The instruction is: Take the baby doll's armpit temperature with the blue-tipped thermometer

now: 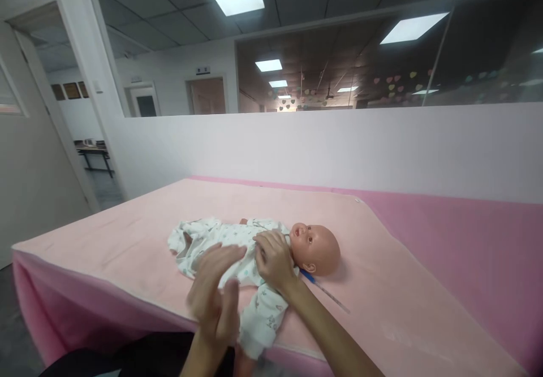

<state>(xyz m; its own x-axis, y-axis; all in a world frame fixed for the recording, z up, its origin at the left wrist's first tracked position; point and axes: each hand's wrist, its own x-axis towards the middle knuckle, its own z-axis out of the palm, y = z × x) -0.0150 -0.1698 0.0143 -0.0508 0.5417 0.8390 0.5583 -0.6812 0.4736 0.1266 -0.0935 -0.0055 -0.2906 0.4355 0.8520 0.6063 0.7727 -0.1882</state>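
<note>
A baby doll lies on its back, its head to the right. It wears a white long-sleeved romper with a small coloured print. The near sleeve hangs toward the table's front edge. My left hand is raised in front of the doll's body, blurred, with thumb and fingers apart and nothing in it. Curled on the doll's upper chest, just below the chin, is my right hand; what lies between its fingers is hidden. Beside the doll's neck is a thin stick with a blue end.
A pale pink sheet covers the table, over a darker pink cloth at the right and front. A white half wall with glass above stands behind. At the left is a doorway with a small table beyond it.
</note>
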